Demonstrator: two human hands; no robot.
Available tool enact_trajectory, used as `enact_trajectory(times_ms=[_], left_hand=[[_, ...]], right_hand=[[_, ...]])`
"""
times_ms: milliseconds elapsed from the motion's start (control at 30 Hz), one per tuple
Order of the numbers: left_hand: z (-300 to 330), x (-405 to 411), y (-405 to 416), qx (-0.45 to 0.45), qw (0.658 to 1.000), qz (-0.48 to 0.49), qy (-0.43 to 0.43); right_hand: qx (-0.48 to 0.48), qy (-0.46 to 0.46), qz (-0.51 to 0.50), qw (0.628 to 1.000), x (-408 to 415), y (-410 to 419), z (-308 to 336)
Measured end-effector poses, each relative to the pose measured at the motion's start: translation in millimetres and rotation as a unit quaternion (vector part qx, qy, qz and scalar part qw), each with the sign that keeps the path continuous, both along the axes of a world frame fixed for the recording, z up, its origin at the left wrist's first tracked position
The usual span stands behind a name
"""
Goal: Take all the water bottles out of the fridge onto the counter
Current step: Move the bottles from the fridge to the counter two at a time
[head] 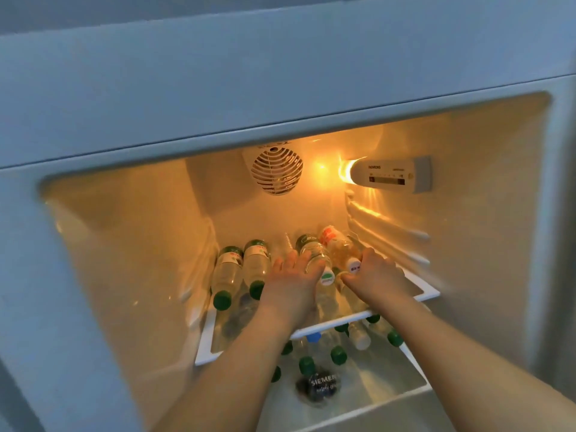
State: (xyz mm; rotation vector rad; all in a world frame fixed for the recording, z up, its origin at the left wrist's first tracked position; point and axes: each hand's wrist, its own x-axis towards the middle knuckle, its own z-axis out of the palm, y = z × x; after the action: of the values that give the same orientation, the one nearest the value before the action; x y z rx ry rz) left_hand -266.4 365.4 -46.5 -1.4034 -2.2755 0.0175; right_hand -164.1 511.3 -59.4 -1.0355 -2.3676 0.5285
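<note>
Several clear water bottles lie on their sides on the fridge's top glass shelf (pixel 332 326). Two green-capped bottles (pixel 229 271) rest at the left. My left hand (pixel 293 283) is stretched out with fingers apart, pressed against the left side of a green-labelled bottle (pixel 311 252) in the middle. My right hand (pixel 375 272) curls around the neck end of a red-labelled, white-capped bottle (pixel 338 244) at the right. More bottles lie under both hands, partly hidden.
Below the shelf, several more green-capped bottles (pixel 338 354) lie on a lower level above a drawer lid (pixel 389 388). A round fan grille (pixel 276 171) and a lit control panel (pixel 389 175) sit at the back. The fridge walls close in on both sides.
</note>
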Motion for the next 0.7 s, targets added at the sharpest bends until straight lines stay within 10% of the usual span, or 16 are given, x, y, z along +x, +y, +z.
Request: enact_trajectory(times_ms=[500, 700], left_hand=[[-3, -1, 5, -0.013, 0.991, -0.110, 0.071], [31, 30, -6, 0.251, 0.952, -0.126, -0.120]], right_hand=[[-0.034, 0.164, -0.049, 0.985, -6, 7, -6], [0.058, 0.302, -0.033, 0.951, 20, -11, 25]])
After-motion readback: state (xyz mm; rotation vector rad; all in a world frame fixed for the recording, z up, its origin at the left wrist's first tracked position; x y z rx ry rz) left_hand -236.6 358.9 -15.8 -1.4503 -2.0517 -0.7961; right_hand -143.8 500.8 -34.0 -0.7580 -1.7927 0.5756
